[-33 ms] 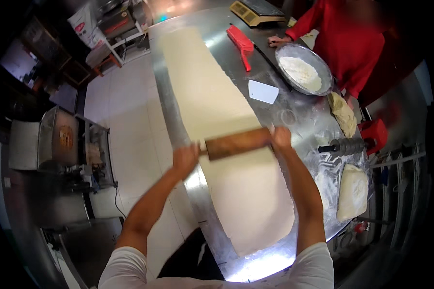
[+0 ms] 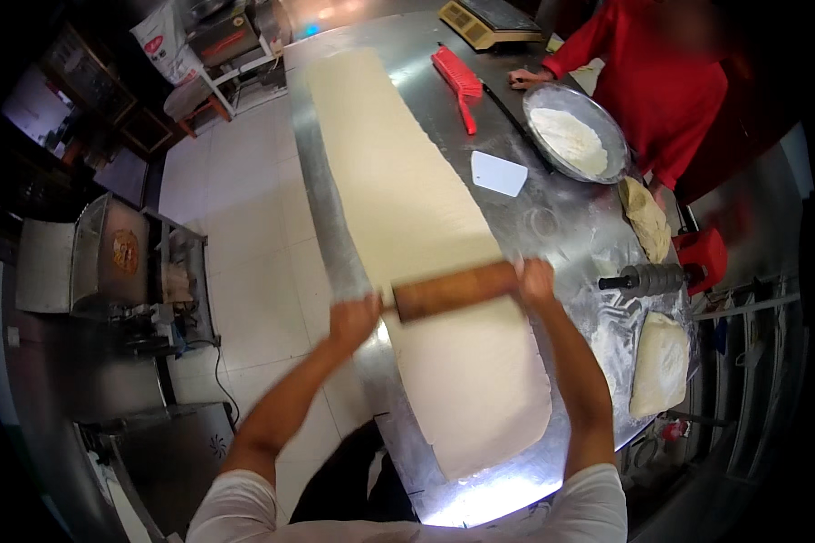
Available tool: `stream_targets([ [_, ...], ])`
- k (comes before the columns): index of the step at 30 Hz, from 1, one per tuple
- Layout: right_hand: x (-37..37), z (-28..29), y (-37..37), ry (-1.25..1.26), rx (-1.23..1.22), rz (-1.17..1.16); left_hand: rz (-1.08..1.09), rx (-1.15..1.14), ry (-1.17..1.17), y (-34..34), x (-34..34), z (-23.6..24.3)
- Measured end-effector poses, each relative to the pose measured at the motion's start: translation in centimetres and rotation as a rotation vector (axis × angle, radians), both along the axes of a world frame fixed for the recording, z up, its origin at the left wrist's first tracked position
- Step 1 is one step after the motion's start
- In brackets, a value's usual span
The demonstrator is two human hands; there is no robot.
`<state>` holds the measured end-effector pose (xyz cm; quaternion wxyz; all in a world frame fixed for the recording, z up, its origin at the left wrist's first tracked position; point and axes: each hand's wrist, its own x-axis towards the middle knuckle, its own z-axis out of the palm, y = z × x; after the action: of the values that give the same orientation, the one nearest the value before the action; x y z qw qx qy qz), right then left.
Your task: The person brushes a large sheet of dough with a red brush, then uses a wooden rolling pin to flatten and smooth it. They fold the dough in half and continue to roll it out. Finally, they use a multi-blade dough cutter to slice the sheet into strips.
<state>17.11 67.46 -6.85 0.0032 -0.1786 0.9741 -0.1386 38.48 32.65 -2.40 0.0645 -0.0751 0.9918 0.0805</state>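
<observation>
From far off, I see a pale tile floor (image 2: 244, 199) at ten o'clock from the rolling pin (image 2: 455, 290), then a shiny desk (image 2: 335, 240). I have the left hand (image 2: 355, 324) wrapped around the pin's nine o'clock end. The pin lies across a long, flat dough sheet (image 2: 417, 181) that runs from eleven o'clock to six. A white card (image 2: 499, 174) is at one o'clock. The right hand (image 2: 536, 279) grips the three o'clock end. Farther right, a bowl (image 2: 610, 136) with white powder (image 2: 566, 140) sits past the card, toward one o'clock, and a thick dough piece (image 2: 661, 366) at four.
</observation>
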Motion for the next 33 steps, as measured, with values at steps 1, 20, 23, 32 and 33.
stream_targets([
  [1, 3.9, -0.8, 3.3, 0.007, 0.053, 0.106, -0.013, 0.005, -0.088, 1.5, 4.6, -1.3],
  [20, -28.6, 3.6, -26.0, 0.073, 0.001, -0.07, 0.018, -0.093, 0.507, -25.7, -31.5, -2.1],
  [23, -24.6, 0.1, -20.7, 0.007, 0.105, -0.026, -0.005, -0.066, 0.218, -23.3, -27.0, -1.8],
  [32, -5.5, 1.0, -9.0, -0.235, 0.074, 0.198, -0.01, 0.256, 0.146, -13.1, -6.6, -1.9],
  [33, -7.4, -1.2, -9.8, -0.04, 0.075, 0.205, -0.01, 0.22, 0.133, -13.9, -7.3, -2.8],
])
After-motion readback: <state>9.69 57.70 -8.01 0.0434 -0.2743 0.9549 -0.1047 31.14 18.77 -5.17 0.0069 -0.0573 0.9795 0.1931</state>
